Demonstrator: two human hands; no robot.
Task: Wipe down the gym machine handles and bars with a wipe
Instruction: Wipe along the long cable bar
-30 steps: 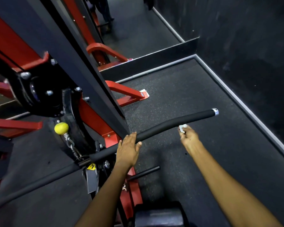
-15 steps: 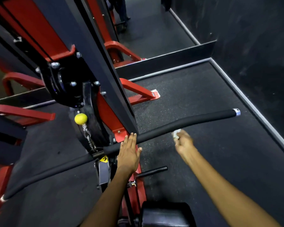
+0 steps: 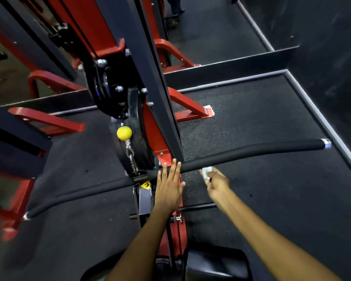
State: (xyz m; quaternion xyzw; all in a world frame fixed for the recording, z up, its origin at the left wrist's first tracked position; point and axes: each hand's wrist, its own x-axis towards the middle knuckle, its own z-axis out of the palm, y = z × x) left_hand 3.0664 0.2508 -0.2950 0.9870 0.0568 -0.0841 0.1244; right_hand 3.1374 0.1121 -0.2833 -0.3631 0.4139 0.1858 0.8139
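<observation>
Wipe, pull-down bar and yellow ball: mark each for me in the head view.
wipe (image 3: 206, 171), head view, on the white wad pinched in the right hand.
pull-down bar (image 3: 251, 152), head view, on its black padded right half.
yellow ball (image 3: 124, 133), head view, on its centre.

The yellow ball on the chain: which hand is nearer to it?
Left. The left hand lies on the bar, just below-right of the yellow ball; the right hand, holding the wipe, is farther right.

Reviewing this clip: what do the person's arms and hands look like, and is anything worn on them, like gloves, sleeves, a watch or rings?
Both forearms are bare right up to the bottom edge of the frame: no sleeves show. The left hand and right hand are ungloved. No watch, band or ring is visible on either, though the right hand is motion-blurred, so small items there cannot be ruled out.
</observation>
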